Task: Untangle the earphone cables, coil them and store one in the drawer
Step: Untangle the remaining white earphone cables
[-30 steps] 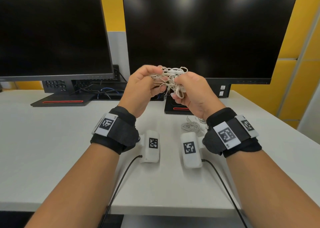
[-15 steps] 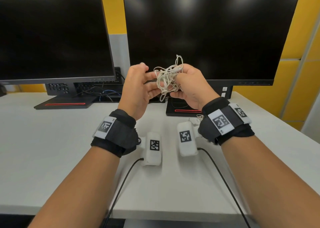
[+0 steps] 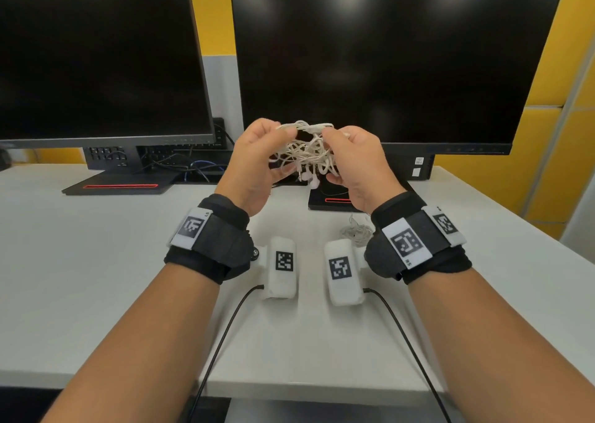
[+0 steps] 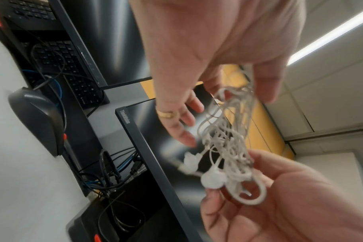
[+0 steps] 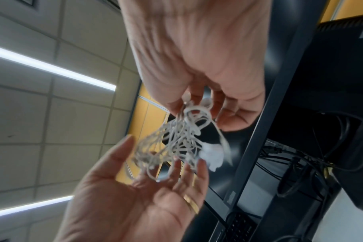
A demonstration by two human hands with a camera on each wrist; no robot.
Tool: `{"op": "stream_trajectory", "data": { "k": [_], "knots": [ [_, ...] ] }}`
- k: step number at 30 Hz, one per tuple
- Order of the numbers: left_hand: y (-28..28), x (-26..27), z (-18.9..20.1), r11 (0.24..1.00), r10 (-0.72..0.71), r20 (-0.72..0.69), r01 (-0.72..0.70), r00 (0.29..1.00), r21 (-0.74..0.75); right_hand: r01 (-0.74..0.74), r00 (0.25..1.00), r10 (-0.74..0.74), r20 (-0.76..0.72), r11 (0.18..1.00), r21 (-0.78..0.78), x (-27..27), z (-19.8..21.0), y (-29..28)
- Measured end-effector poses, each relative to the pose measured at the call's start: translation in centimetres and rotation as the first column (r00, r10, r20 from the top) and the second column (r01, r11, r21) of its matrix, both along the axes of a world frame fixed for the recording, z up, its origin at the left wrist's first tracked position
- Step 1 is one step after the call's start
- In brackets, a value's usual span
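Observation:
I hold a tangle of white earphone cables (image 3: 306,153) in the air in front of the right monitor, between both hands. My left hand (image 3: 273,132) pinches a strand at the tangle's top left, its other fingers spread below. My right hand (image 3: 335,136) pinches the top right side. Earbuds (image 3: 310,178) dangle under the knot. In the left wrist view the tangle (image 4: 224,139) hangs from my left hand (image 4: 238,88), with an earbud (image 4: 212,180) against the right palm. The right wrist view shows my right hand (image 5: 199,108) gripping the tangle (image 5: 176,144). A second white cable bundle (image 3: 357,229) lies on the desk. No drawer is in view.
Two dark monitors (image 3: 96,58) (image 3: 386,52) stand at the back of the white desk (image 3: 80,261), with black bases (image 3: 119,186) and loose cables (image 3: 193,165) behind. Black leads (image 3: 225,332) run from my wrist cameras over the desk's front edge.
The tangle stood tall with a loop sticking up; now it is pulled wider between my hands, and earbuds hang below it. Both hands stay raised at about the same spot.

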State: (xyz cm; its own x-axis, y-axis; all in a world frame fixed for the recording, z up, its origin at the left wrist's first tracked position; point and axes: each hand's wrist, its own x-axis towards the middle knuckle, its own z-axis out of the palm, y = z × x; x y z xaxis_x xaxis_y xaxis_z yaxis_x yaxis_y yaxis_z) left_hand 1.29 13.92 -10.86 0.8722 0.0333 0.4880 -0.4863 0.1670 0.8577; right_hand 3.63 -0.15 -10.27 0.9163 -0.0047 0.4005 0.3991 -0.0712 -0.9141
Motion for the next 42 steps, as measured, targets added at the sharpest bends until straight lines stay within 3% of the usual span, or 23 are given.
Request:
{"op": "stream_trajectory", "data": {
  "k": [2,4,7,10,18,23,28,31,37,40,42],
  "knots": [
    [-0.2,-0.4,0.2,0.988,-0.119,0.011,0.119,0.993,-0.102,0.047,0.998,-0.048,0.045,0.999,0.009,0.2,-0.1,0.0],
    [-0.3,-0.5,0.2,0.984,-0.149,0.017,0.150,0.989,-0.100,0.040,0.998,-0.042,0.052,0.998,0.040,0.0,-0.1,0.0],
    [-0.2,-0.3,0.1,0.989,-0.091,0.000,0.090,0.996,0.121,0.012,0.999,-0.017,0.050,0.995,0.101,0.0,-0.2,0.0],
    [-0.4,-0.4,-0.3,0.951,-0.130,-0.037,0.135,0.991,0.278,-0.023,0.996,0.015,0.093,0.996,0.086,-0.1,-0.2,0.0],
    [0.0,0.3,-0.4,0.990,0.034,0.045,-0.040,0.998,0.134,-0.062,0.997,0.060,0.042,0.996,0.064,0.1,-0.5,-0.4],
    [-0.4,0.2,-0.5,0.993,-0.027,0.047,0.022,0.999,0.112,-0.257,0.965,0.260,0.044,0.964,-0.063,-0.4,-0.5,-0.6],
    [-0.5,0.0,-0.4,0.983,-0.089,0.013,0.086,0.996,0.160,-0.308,0.949,0.315,0.034,0.942,-0.134,-0.4,-0.6,-0.8],
    [-0.6,-0.1,-0.5,0.975,-0.137,-0.001,0.134,0.991,0.179,-0.316,0.946,0.321,0.042,0.943,-0.105,-0.2,-0.7,-0.7],
    [-0.2,-0.6,-0.1,0.973,-0.178,-0.013,0.178,0.984,0.145,-0.203,0.979,0.201,0.038,0.978,0.056,0.2,-0.3,-1.6],
    [-0.3,-0.8,0.0,0.958,-0.241,-0.023,0.241,0.970,0.158,-0.271,0.962,0.272,0.004,0.958,0.091,0.0,-0.1,-2.1],
    [-0.5,-0.6,-0.1,0.962,-0.182,0.011,0.176,0.983,0.207,-0.322,0.946,0.324,-0.018,0.944,0.078,-0.1,-0.1,-2.0]
  ]
}}
